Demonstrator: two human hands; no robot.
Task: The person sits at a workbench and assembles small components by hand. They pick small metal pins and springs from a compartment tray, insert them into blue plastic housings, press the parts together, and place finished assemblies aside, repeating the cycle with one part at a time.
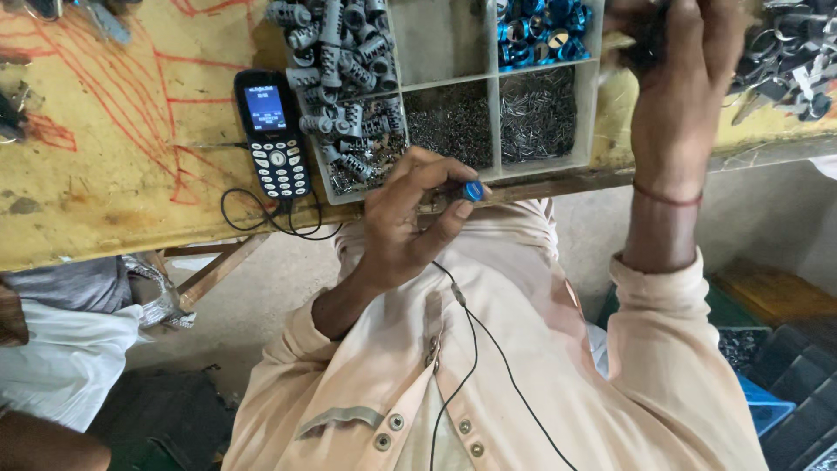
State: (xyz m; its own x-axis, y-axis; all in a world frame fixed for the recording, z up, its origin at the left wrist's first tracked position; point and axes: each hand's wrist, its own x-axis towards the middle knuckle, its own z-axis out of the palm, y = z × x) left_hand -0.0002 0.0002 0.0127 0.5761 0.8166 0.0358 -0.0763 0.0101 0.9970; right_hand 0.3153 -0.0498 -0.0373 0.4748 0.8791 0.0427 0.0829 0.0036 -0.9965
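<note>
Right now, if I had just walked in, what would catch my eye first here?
Probably the left hand at the bench edge, its grip pinching a small blue cap between thumb and fingertips. Just above it sits a grey compartment tray with grey ridged plugs, bright blue rings and heaps of tiny metal pins. Left of the tray, a dark keypad phone lies on the yellow bench, while the right hand reaches up past the tray.

glossy blue metal ring (473, 190), worn wooden bench (113, 174)
</note>
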